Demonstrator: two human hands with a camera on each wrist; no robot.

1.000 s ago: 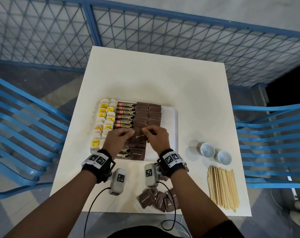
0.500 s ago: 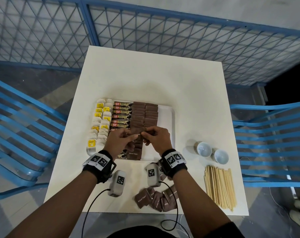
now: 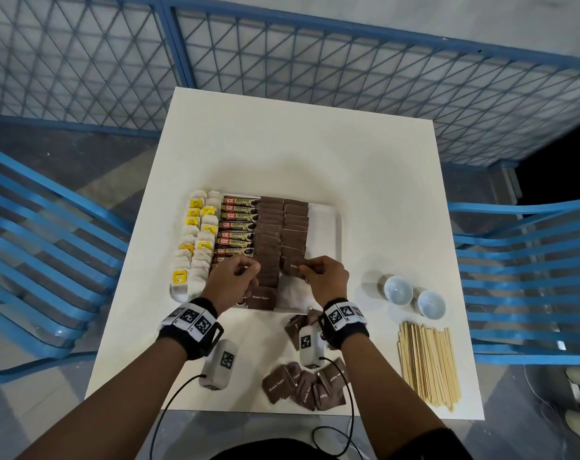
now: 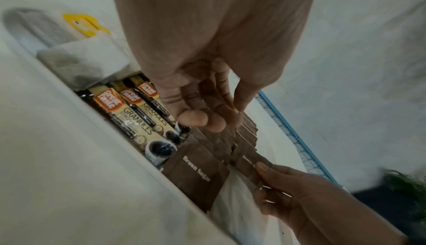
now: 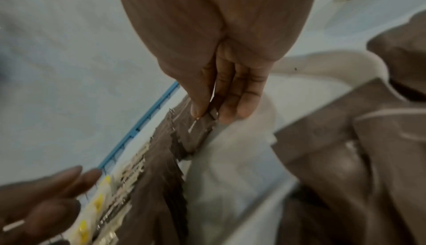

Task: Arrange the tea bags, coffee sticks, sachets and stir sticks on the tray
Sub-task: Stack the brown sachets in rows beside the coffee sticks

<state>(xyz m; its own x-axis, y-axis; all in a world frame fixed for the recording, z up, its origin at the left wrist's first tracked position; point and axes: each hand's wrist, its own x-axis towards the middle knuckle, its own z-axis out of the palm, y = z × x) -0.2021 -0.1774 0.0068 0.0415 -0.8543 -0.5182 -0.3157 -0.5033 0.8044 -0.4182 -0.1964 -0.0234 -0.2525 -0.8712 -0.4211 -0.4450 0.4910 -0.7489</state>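
A white tray (image 3: 332,227) holds tea bags (image 3: 195,240) on the left, then coffee sticks (image 3: 239,224), then two columns of brown sugar sachets (image 3: 268,234). My right hand (image 3: 307,272) pinches one brown sachet (image 3: 293,265) between thumb and fingers at the near end of the right column. The right wrist view shows that pinch (image 5: 207,116) on the sachet's corner (image 5: 198,132). My left hand (image 3: 249,270) hovers over the left sachet column, fingers loosely curled (image 4: 202,119), holding nothing. Wooden stir sticks (image 3: 428,363) lie on the table at the right.
A pile of loose brown sachets (image 3: 302,383) lies at the table's front edge, with more by my right wrist (image 3: 295,327). Two small white bowls (image 3: 398,290) stand right of the tray. Blue slatted chairs (image 3: 49,247) flank the table, and a blue mesh fence stands behind it.
Both hands held one sachet together earlier. The left hand has let go and drawn left; the right hand has carried the sachet right, to the second column.
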